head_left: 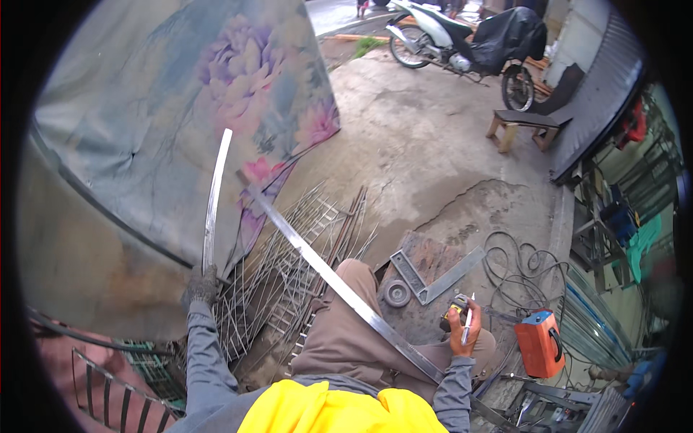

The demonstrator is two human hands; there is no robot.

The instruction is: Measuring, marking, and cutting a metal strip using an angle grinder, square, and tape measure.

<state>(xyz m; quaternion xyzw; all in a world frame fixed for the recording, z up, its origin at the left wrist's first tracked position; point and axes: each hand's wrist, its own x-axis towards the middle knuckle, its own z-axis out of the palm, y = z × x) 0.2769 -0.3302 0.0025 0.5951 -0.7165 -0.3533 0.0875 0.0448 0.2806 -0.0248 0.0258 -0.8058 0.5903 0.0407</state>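
Note:
My left hand [202, 286], in a dark grey glove, is closed around the lower end of a long, shiny metal bar [214, 195], which stands up and leans slightly right. A second long metal bar [317, 263] lies slantwise across my lap, its far end over the wire pile. In my bare right hand [463, 336] are a yellow and black tape measure [455, 306] and a slim white pen [470, 317]. The right hand is over my right knee, its fingers wrapped round both. Near it, a metal square [410, 272] rests on a worn wooden board [433, 249] beside a round disc [396, 293].
Thin metal rods and mesh [281, 270] are heaped ahead of my left knee. An orange welding machine [538, 345] stands at right, with coiled black cable [520, 274] beyond it. A floral sheet [173, 108] hangs at left. Farther off are a small bench [523, 124] and a motorcycle [462, 43].

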